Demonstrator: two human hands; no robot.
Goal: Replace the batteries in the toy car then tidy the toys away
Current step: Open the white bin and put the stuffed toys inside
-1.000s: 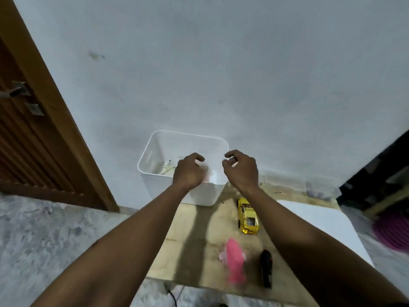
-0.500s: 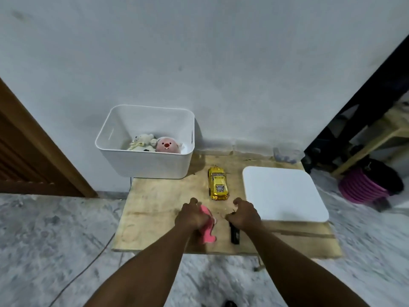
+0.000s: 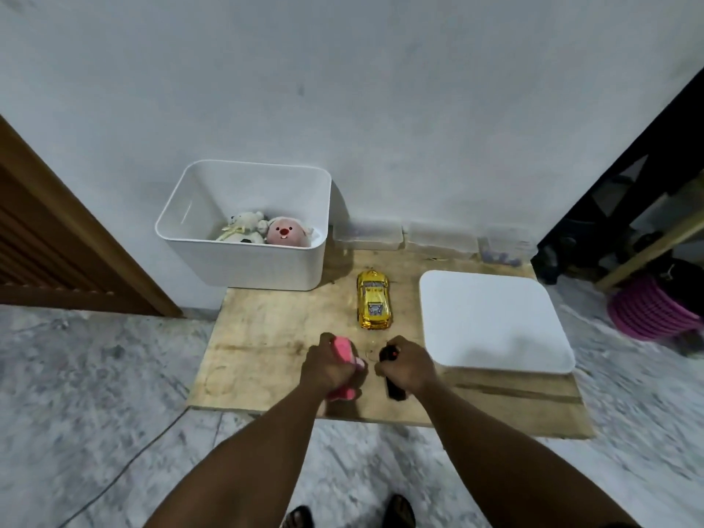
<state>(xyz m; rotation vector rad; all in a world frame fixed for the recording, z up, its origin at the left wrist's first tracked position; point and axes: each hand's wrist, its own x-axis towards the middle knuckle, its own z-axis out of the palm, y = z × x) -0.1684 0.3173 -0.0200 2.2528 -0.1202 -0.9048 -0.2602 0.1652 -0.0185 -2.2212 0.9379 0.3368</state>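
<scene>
A shiny yellow toy car [image 3: 373, 306] stands on the low wooden board [image 3: 266, 337], nose toward the wall. My left hand [image 3: 327, 365] is closed around a pink toy [image 3: 344, 346] near the board's front edge. Beside it, my right hand [image 3: 409, 363] grips a black remote control [image 3: 394, 388] with a red dot on top. A white bin [image 3: 244, 257] at the back left holds a cream plush [image 3: 244, 228] and a pink plush [image 3: 287, 233].
A flat white lid [image 3: 491, 322] lies on the board's right side. Behind it, low clear containers [image 3: 442, 236] line the wall. A wooden door [image 3: 57, 230] is at left, dark shelving and a pink hose coil [image 3: 647, 310] at right. Marble floor surrounds the board.
Both hands came back from the white bin to the board's front edge. The left closed on the pink toy and the right on the black remote. The view tilted down.
</scene>
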